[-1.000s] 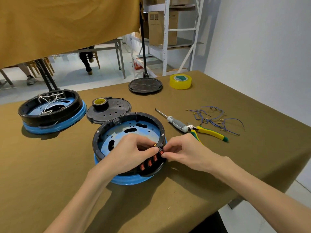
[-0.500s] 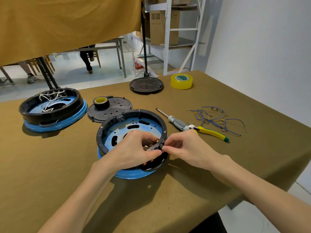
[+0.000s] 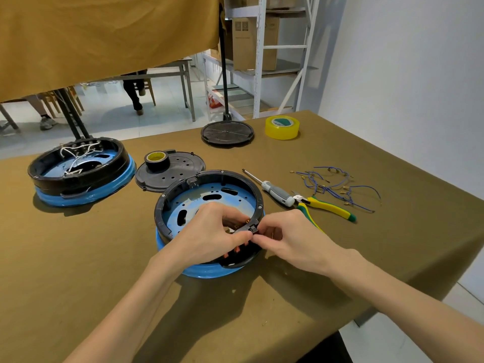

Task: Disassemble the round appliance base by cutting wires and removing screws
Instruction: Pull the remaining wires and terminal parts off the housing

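Note:
A round appliance base (image 3: pixel 209 200) with a black ring and blue floor lies open in front of me. My left hand (image 3: pixel 209 237) reaches into its near side, fingers curled over a small black part (image 3: pixel 247 229) with orange terminals on the rim. My right hand (image 3: pixel 293 239) pinches the same part from outside the ring. A grey-handled screwdriver (image 3: pixel 275 191) and yellow-green cutters (image 3: pixel 327 206) lie to the right, next to cut blue wires (image 3: pixel 332 186).
A second base (image 3: pixel 78 174) with white wires stands at the left. A black cover (image 3: pixel 172 171) with a tape roll on it lies behind the near base, another black disc (image 3: pixel 227 133) and a yellow tape roll (image 3: pixel 282 127) farther back. The table edge runs at right.
The base has shifted slightly and both hands have stayed on the rim part, working it upward off the ring's near edge.

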Available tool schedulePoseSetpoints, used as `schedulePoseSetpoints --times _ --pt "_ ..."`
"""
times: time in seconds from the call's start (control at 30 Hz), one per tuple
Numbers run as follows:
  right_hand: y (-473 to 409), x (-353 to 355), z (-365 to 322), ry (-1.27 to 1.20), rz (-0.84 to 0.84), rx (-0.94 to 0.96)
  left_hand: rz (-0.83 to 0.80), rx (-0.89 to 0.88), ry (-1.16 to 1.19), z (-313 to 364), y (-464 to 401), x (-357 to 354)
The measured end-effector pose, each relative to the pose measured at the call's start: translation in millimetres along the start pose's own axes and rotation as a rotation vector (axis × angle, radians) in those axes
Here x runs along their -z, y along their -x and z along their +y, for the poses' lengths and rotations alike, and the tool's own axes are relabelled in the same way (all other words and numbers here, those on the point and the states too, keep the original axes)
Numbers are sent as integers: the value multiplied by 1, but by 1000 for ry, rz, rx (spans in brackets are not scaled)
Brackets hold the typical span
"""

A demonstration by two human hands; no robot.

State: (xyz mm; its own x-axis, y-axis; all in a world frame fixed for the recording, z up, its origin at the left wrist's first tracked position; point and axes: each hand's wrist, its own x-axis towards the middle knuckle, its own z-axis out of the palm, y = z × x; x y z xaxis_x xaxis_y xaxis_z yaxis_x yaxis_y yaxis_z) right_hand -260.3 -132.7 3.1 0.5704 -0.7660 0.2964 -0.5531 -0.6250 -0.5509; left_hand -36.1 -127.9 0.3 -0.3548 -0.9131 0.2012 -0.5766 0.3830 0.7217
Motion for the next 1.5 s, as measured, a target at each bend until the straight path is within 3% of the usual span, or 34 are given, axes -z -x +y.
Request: schedulePoseSetpoints --times 0.23,0.93,1.17,1.5 --pt "0 -16 -3 13 180 45 -7 -3 -12 2 -1 0" --pt "-12 -31 0 -19 310 58 114 -37 -169 3 -4 -3" --pt "0 -34 4 -19 265 -46 116 -21 -183 3 -3 -2" --pt "2 -35 -8 52 252 -6 70 15 -177 3 -6 -1"
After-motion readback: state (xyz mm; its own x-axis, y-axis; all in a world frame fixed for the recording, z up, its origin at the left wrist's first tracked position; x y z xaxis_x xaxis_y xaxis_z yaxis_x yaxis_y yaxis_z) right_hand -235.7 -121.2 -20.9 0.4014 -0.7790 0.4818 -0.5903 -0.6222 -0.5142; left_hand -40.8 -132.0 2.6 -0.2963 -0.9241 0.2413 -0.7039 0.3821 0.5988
